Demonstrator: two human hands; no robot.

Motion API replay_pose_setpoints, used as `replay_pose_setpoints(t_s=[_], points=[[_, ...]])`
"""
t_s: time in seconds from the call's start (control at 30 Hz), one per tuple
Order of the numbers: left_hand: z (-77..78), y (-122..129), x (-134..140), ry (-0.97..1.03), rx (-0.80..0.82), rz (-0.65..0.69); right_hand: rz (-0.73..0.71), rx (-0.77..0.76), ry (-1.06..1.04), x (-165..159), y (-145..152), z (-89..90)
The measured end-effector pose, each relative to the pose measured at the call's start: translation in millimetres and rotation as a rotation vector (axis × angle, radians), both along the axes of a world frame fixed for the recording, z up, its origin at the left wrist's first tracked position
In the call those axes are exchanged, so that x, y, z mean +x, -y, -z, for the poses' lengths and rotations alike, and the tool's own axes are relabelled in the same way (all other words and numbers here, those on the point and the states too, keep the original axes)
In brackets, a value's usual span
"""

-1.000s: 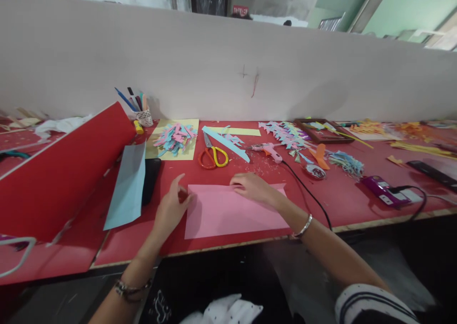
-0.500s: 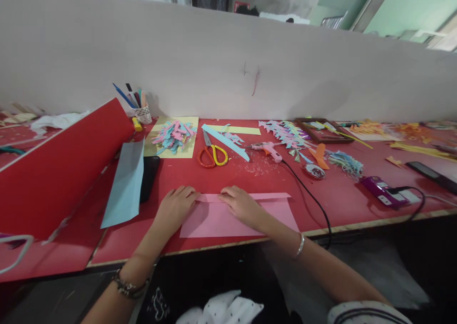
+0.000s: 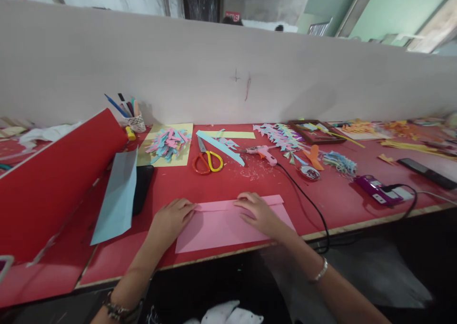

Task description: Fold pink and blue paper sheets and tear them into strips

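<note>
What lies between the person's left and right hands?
Pink paper, its far edge folded over, spans the stretch between the left hand and the right hand, as the head view shows.

Pink sheet (image 3: 228, 228): paper, matt, smooth. Blue sheet (image 3: 116, 197): paper, matt. Scrap pile (image 3: 169, 144): cut paper, matt. Table (image 3: 210, 188): smooth covering, slight sheen; front edge (image 3: 357, 227) rough, wood-like. Scissors (image 3: 208, 155): metal blades, glossy handles, plastic-looking. Glue gun (image 3: 262, 152): smooth plastic. Cord (image 3: 313, 202): rubbery-looking. Power strip (image 3: 374, 189): glossy plastic. Frame (image 3: 321, 141): wood-look, slight shine. Partition (image 3: 178, 76): matt, mostly smooth. Red board (image 3: 60, 181): smooth, rather matt. Bracelet (image 3: 322, 270): shiny metal. White bundle (image 3: 52, 134): soft, crumpled; cloth or tissue, can't tell.
</note>
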State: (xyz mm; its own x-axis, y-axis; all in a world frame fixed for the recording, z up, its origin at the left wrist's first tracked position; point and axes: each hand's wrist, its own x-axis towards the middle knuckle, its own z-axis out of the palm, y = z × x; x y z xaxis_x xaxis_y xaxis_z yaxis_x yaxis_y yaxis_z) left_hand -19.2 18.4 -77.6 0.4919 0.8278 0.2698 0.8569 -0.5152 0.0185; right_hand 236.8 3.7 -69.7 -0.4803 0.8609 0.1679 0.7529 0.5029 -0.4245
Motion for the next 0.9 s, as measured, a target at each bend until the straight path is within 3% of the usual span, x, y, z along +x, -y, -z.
replay_pose_setpoints(t_s=[0.3, 0.47, 0.57, 0.73, 0.9], points=[[-1.3, 2, 0, 0.029, -0.008, -0.008, 0.280, 0.066, 0.075, 60, 9, 5.9], [-7.8, -4, -4, 0.025, -0.052, 0.055, 0.382, 0.009, 0.265, 57, 18, -15.1], [-13.4, -8, -3, 0.021, -0.090, 0.095, 0.290, 0.022, 0.286, 25, 16, -30.6], [-11.1, -6, 3, 0.029, -0.114, -0.012, -0.105, -0.106, 0.237, -45, -3, -35.2], [-9.5, -5, 5, 0.073, -0.182, -0.081, -0.174, -0.042, 0.387, -84, -23, -30.5]])
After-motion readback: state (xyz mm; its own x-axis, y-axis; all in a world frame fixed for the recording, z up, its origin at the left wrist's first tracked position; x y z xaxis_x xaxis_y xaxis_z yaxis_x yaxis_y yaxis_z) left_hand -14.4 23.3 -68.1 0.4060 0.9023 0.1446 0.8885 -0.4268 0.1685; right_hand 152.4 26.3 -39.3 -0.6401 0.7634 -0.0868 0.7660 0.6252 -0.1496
